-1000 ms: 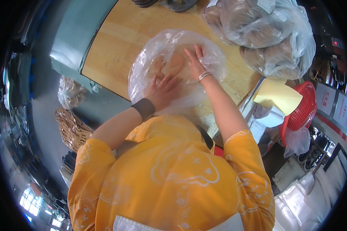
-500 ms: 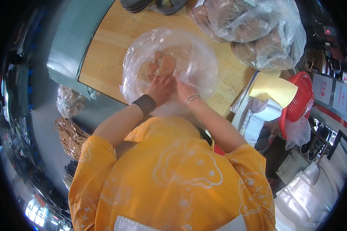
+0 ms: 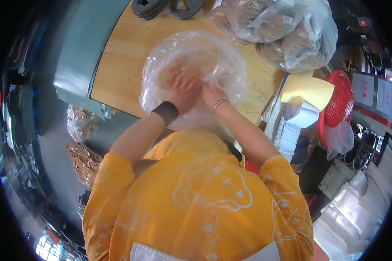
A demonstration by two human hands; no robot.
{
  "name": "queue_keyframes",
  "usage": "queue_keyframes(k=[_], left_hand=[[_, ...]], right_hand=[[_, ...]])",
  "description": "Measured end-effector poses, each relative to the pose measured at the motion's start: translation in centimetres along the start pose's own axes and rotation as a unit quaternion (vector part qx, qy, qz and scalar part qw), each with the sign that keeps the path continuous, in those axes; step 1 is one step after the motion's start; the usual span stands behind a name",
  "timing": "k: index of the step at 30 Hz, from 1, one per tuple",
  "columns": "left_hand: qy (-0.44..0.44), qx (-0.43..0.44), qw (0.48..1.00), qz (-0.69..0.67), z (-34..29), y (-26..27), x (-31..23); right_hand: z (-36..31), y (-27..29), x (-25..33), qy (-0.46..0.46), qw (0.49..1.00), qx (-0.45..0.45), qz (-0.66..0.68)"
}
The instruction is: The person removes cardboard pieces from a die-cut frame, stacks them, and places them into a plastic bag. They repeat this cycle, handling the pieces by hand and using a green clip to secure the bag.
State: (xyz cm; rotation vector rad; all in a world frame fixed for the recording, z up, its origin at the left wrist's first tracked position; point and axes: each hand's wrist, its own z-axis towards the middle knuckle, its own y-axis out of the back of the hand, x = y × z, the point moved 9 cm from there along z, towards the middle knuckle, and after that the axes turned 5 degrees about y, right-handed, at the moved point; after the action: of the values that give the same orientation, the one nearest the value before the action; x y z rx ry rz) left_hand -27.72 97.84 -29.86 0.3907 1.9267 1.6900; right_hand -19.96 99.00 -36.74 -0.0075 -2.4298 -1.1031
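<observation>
A clear plastic bag (image 3: 155,65) lies spread in a round, crumpled shape on the wooden table in front of me. Inside it are tan-brown cut pieces (image 3: 175,71), partly hidden by my fingers and the film. My left hand (image 3: 186,93), with a black band at the wrist, rests over these pieces, its fingers stretched out. Close beside it, my right hand (image 3: 212,96), with thin bangles at the wrist, is closed with its fingertips pinching the bag's film.
Bulky clear bags of brown pieces (image 3: 294,45) stand at the table's far right. Dark grey curved pieces (image 3: 149,8) lie at the far edge. To the right are yellow paper (image 3: 307,91), papers and a red plastic basket (image 3: 338,98). Brown bundles (image 3: 83,163) sit low on the left.
My left hand has flattened further over the brown pieces, covering more of them. The right hand stays at the film, a little to the right. The whole view has shifted slightly.
</observation>
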Motion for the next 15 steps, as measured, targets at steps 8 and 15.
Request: queue_keyframes(k=[8,15], left_hand=[[0.046,0.003,0.999,0.023,-0.3,-2.3,2.3],[-0.101,0.07,0.99,-0.072,0.2,5.4,0.5]], right_hand=[[-1.4,3.7,0.0,0.002,0.975,-0.19,-0.115],[-11.3,11.3,14.0,0.211,0.916,-0.307,0.148]])
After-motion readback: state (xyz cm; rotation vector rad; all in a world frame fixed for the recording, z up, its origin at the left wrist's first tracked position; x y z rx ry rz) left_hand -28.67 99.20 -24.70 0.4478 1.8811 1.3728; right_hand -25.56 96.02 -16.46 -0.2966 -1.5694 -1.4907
